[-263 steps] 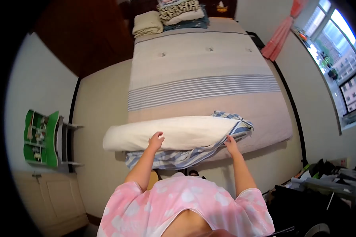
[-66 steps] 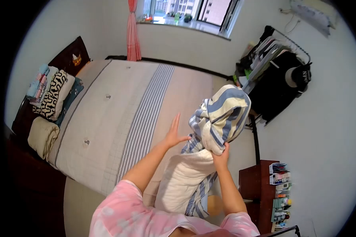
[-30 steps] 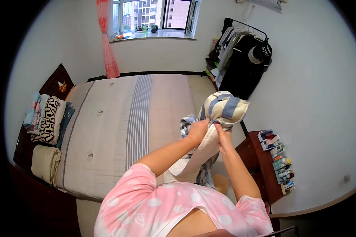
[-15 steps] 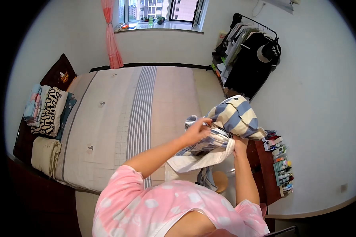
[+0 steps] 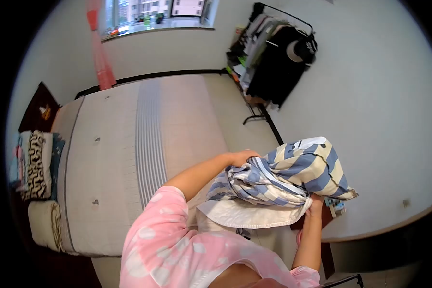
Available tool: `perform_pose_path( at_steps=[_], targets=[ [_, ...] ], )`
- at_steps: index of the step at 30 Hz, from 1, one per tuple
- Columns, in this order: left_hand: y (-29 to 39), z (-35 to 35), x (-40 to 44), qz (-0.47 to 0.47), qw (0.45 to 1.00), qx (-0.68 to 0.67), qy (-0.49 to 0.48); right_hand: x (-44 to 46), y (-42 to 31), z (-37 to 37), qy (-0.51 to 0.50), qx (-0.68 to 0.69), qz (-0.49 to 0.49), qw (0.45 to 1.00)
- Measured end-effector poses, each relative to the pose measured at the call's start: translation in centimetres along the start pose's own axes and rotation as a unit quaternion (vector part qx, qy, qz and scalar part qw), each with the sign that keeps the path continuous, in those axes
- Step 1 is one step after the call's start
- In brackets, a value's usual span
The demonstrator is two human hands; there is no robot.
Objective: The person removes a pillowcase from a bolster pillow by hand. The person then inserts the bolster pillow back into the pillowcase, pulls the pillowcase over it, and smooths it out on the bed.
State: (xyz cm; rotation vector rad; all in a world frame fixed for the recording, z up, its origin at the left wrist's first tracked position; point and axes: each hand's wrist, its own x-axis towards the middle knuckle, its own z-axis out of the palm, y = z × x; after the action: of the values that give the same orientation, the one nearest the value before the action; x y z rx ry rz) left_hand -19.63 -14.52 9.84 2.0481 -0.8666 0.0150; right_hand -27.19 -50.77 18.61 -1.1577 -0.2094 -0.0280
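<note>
A bunched cloth cover (image 5: 305, 165) in blue and cream stripes and checks hangs over a white quilt (image 5: 254, 214), near the foot of the bed. My left hand (image 5: 245, 157) grips the cover's upper left folds, its fingertips partly hidden in the fabric. At the lower right, my right hand (image 5: 315, 204) is closed on the edge where cover and quilt meet. The cover's far end bulges out beyond my right hand, with a pale printed patch on top. Part of the quilt hangs down in front of my body.
The bed (image 5: 115, 192) with a striped spread lies to the left, folded bedding (image 5: 38, 165) at its head. A clothes rack (image 5: 273, 62) stands ahead by the wall. A dark red desk (image 5: 327, 218) is partly hidden behind the cover. A window (image 5: 158, 12) is at the back.
The cover and quilt have been lifted off the bed's foot and turned to the right. My left hand has closed on the cover's folds, and the view has swung right.
</note>
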Motion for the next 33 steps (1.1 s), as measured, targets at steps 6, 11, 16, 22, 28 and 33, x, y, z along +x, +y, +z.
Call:
perform_pose_path(
  at_steps=[6, 11, 16, 22, 28, 33],
  targets=[
    [-3.1, 0.3, -2.3, 0.027, 0.986, 0.165, 0.023, 0.1, 0.1, -3.0, 0.121, -0.057, -0.023, 0.991],
    [-1.2, -2.0, -9.5, -0.058, 0.987, 0.126, 0.082, 4.4, 1.5, -1.4, 0.145, -0.007, -0.002, 0.989],
    [6.8, 2.0, -14.4, -0.148, 0.943, -0.081, 0.285, 11.8, 5.1, 4.4, 0.119, 0.055, 0.067, 0.989],
    [13.7, 2.0, -15.5, -0.133, 0.977, 0.031, 0.166, 12.8, 8.8, 16.7, 0.082, 0.005, 0.051, 0.995],
    [15.0, 0.0, -13.6, -0.072, 0.956, -0.054, 0.28, 10.7, 8.7, 23.3, 0.036, -0.038, 0.068, 0.996],
    [13.1, 1.9, -13.2, -0.147, 0.943, -0.044, 0.294, 9.7, 10.4, 23.4, 0.031, -0.063, 0.06, 0.996]
  ],
)
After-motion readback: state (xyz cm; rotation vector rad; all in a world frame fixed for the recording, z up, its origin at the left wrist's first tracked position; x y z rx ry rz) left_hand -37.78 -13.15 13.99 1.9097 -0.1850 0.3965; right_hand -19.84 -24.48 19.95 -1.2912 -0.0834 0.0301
